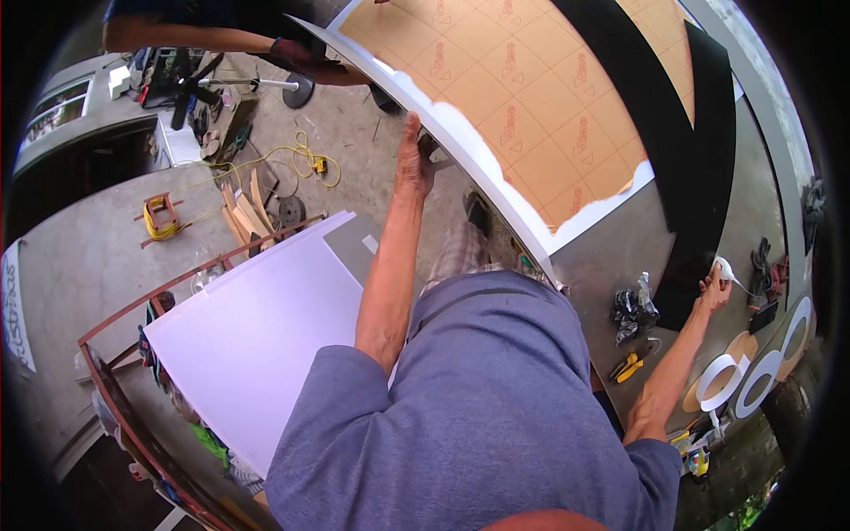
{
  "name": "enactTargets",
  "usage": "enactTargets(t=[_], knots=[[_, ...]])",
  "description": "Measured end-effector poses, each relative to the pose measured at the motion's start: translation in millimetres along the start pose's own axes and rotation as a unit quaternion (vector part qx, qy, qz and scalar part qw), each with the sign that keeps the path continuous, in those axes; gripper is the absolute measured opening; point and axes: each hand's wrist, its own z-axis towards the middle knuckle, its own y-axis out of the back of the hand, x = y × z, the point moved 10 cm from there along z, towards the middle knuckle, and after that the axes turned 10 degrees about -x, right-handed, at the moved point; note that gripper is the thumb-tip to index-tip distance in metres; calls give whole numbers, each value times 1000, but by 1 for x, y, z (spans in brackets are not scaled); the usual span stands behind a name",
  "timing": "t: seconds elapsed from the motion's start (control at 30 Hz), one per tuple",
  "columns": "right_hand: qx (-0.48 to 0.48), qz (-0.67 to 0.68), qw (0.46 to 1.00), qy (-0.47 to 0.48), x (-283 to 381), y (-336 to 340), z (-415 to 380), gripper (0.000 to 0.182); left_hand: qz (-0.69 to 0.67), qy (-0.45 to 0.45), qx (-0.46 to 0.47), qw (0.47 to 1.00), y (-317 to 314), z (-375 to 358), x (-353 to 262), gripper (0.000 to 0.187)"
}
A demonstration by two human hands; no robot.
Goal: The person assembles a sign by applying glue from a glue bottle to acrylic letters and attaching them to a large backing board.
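Note:
My left hand point(413, 159) is at the near edge of a large white-edged sheet point(522, 226), thumb up, its other fingers partly hidden. Printed brown paper point(505, 97) with torn edges covers much of that sheet. At the right, my right hand point(714, 290) has its fingers round a small white object point(726, 268) with a thin cord, beside the end of a long black strip point(695, 239). A second black strip point(629, 80) crosses the brown paper.
Another person's arm point(204, 38) reaches in at the top left. Yellow pliers point(627, 366), crumpled dark plastic point(634, 310) and white rings point(719, 382) lie on the grey table point(589, 265). A white panel point(257, 336) rests on a rusty frame point(115, 376) at the left.

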Motion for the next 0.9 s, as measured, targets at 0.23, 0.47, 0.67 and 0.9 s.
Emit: enactTargets(t=[0.23, 0.47, 0.67, 0.9], knots=[[-29, -63, 995, 68, 3, 7, 13, 44, -20, 7, -9, 1000, 0, -2, -3, 82], [98, -99, 946, 291, 129, -57, -112, 46, 1, -9, 25, 1000, 1, 0, 1, 89], [399, -18, 848, 348, 217, -187, -351, 30, 29, -42, 33, 998, 1, 1, -1, 103], [529, -4, 759, 380, 245, -307, -480, 35, 7, -25, -4, 1000, 9, 3, 4, 101]])
